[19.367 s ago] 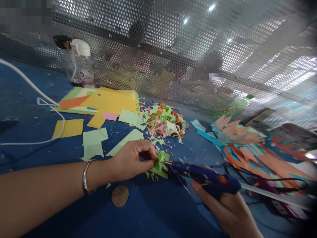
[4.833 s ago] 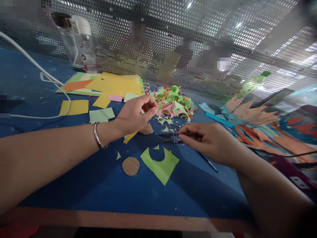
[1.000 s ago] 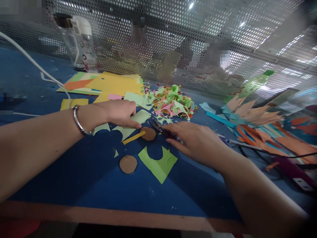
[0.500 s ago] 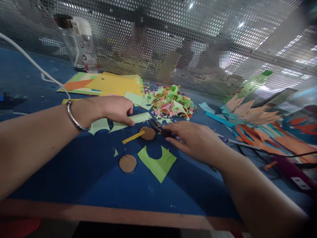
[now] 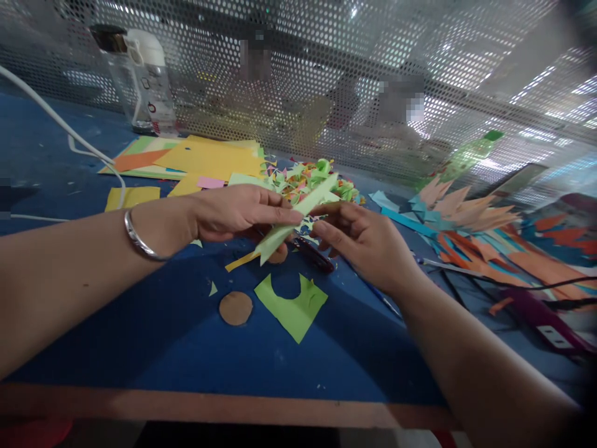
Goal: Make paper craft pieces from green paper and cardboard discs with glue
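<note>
My left hand (image 5: 247, 211) pinches a folded pale green paper strip (image 5: 303, 208) between thumb and fingers, raised above the table and slanting up to the right. My right hand (image 5: 359, 239) is just right of the strip, its fingers curved and apart with nothing visible in them; whether a fingertip touches the paper I cannot tell. Below it, scissors with dark red handles (image 5: 317, 256) lie on the table, their blades partly hidden. A brown cardboard disc (image 5: 236, 308) lies nearer me, beside a green paper piece with a round cut-out (image 5: 298, 314). Another disc (image 5: 280, 255) is mostly covered by the strip.
Behind my hands is a heap of paper scraps (image 5: 321, 168). Coloured sheets (image 5: 219, 158) and bottles (image 5: 152, 87) stand further left, before a perforated metal screen (image 5: 298, 37). To the right are orange paper strips (image 5: 485, 255) and a purple power strip (image 5: 536, 317).
The pale green strip has been lifted off the table in my left hand and turned upward. My right hand has let go of the scissors, which now lie on the table.
</note>
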Motion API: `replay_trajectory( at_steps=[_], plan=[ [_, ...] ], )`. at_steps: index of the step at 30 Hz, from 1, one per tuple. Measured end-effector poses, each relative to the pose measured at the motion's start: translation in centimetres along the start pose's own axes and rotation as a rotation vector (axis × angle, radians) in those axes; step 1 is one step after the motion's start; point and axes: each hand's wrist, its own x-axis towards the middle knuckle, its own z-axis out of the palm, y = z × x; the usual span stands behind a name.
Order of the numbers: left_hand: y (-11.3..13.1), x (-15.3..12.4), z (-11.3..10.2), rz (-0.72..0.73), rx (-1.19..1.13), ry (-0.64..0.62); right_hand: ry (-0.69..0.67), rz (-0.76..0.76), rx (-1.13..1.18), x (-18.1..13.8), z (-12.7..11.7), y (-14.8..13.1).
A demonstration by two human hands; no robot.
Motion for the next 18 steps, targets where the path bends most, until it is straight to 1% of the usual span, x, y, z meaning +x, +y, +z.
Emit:
replay_trajectory(
  at_steps=[2,4,10,12,14,18],
  plan=[
    [-0.5,0.0,0.5,-0.041,-0.056,-0.095,0.011,0.012,0.130,0.0,0.2,-0.3],
    [-1.0,0.1,0.9,-0.066,-0.086,-0.152,0.022,0.017,0.232,0.0,0.4,-0.5],
    [-1.3,0.0,1.6,-0.110,-0.153,-0.220,0.007,0.150,0.527,-0.2,1.2,-0.6],
    [-1.4,0.1,1.5,-0.104,-0.157,-0.231,0.019,0.168,0.551,-0.2,1.3,-0.6],
    [-1.5,0.1,1.3,-0.098,-0.158,-0.236,0.063,0.172,0.520,-0.2,1.3,-0.7],
    [-1.4,-0.1,1.2,-0.082,-0.133,-0.196,0.146,0.168,0.430,-0.1,1.1,-0.7]
  ],
)
